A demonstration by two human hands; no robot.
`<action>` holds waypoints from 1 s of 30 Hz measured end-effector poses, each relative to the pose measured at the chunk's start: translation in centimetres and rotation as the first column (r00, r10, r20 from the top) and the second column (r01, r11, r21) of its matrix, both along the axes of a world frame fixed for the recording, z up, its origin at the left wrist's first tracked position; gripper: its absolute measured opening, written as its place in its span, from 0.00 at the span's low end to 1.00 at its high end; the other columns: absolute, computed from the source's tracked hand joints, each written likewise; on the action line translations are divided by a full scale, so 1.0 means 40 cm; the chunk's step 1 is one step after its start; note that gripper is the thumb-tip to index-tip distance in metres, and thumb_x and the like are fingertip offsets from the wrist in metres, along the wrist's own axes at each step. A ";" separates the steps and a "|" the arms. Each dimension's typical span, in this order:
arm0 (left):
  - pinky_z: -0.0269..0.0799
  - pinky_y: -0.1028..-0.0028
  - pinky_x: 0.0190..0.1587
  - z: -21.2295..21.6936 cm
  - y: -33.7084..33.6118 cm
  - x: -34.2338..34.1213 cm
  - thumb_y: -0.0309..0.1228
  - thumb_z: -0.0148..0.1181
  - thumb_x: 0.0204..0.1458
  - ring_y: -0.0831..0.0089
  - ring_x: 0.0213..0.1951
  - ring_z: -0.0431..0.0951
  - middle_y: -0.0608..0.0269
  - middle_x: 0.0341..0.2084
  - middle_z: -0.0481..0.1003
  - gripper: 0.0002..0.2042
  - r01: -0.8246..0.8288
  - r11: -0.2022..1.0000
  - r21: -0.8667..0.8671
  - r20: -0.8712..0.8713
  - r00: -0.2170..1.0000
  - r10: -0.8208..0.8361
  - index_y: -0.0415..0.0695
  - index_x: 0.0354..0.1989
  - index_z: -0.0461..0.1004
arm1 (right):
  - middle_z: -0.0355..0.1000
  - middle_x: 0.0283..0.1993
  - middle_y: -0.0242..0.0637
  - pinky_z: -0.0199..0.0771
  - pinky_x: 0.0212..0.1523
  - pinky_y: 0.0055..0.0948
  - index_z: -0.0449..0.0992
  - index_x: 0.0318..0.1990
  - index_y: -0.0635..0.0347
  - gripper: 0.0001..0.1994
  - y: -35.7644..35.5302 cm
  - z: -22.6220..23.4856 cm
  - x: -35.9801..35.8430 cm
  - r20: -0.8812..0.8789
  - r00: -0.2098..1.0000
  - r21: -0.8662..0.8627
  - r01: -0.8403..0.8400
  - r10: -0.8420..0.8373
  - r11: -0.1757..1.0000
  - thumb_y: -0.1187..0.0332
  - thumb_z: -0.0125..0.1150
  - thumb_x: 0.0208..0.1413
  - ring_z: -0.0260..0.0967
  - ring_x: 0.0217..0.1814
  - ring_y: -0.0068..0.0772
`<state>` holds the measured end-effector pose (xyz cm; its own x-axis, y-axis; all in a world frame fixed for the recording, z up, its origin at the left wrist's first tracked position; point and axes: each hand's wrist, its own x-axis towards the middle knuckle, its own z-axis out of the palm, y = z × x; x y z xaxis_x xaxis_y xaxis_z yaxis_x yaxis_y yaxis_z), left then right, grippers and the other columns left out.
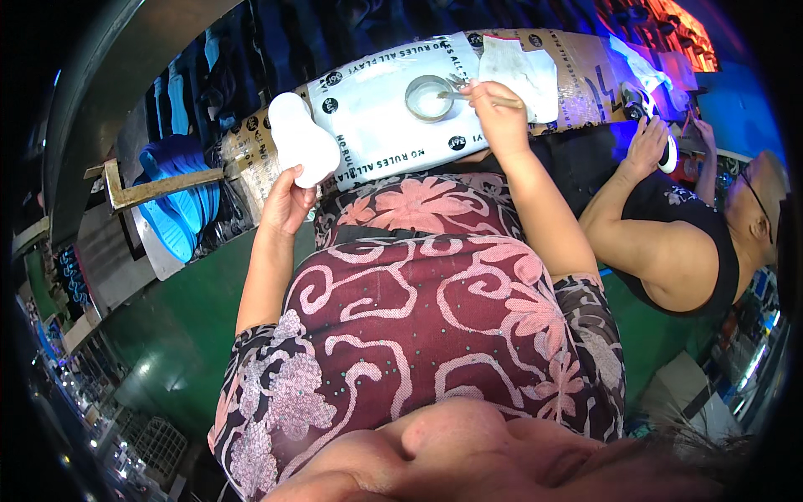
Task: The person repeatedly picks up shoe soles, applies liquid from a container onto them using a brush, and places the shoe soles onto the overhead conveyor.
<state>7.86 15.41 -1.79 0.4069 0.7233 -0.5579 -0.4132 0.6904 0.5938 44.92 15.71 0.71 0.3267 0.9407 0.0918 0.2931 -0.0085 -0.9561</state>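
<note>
- Tabletop (pixel 376 142) ahead at twelve o'clock, under a white printed sheet.
- White sole (pixel 301 138) at eleven o'clock: my left hand (pixel 286 205) pinches its lower end; it could slip, I reckon.
- Glue bowl (pixel 428 97) at twelve.
- Right hand (pixel 499 117) pressed around the brush (pixel 481 99), tip in the bowl; overloading risks drips.

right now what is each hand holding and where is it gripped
The left hand holds a white shoe sole by its lower end. The right hand pinches a thin brush near its handle end, its tip at the small bowl.
</note>
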 end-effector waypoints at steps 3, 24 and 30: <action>0.69 0.80 0.23 0.083 -0.015 0.066 0.30 0.52 0.49 0.74 0.23 0.72 0.57 0.31 0.72 0.16 -0.038 0.981 0.190 -0.190 0.979 0.075 0.37 0.45 0.62 | 0.72 0.25 0.33 0.66 0.32 0.19 0.76 0.31 0.67 0.12 -0.002 0.044 0.005 -0.145 0.989 -0.039 0.017 -0.023 0.999 0.65 0.51 0.56 0.66 0.28 0.21; 0.71 0.76 0.38 0.221 0.011 0.298 0.25 0.57 0.41 0.71 0.34 0.77 0.52 0.33 0.75 0.21 0.241 0.471 0.849 -0.486 0.707 0.514 0.31 0.46 0.62 | 0.72 0.23 0.37 0.63 0.34 0.28 0.75 0.25 0.65 0.11 -0.097 0.208 -0.103 0.261 0.917 0.380 -0.385 0.302 0.841 0.68 0.51 0.54 0.68 0.26 0.32; 0.71 0.75 0.37 0.212 0.009 0.299 0.25 0.58 0.41 0.69 0.34 0.77 0.53 0.32 0.75 0.21 0.241 0.399 0.885 -0.439 0.719 0.539 0.33 0.45 0.63 | 0.72 0.21 0.35 0.63 0.34 0.28 0.75 0.24 0.64 0.10 -0.093 0.199 -0.113 0.354 0.882 0.330 -0.429 0.311 0.841 0.70 0.52 0.53 0.68 0.25 0.32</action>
<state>19.82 15.76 6.67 0.1024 0.9219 0.3738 0.2565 -0.3875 0.8855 40.39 11.98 8.68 -0.1329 0.8519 0.5065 0.4488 0.5074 -0.7356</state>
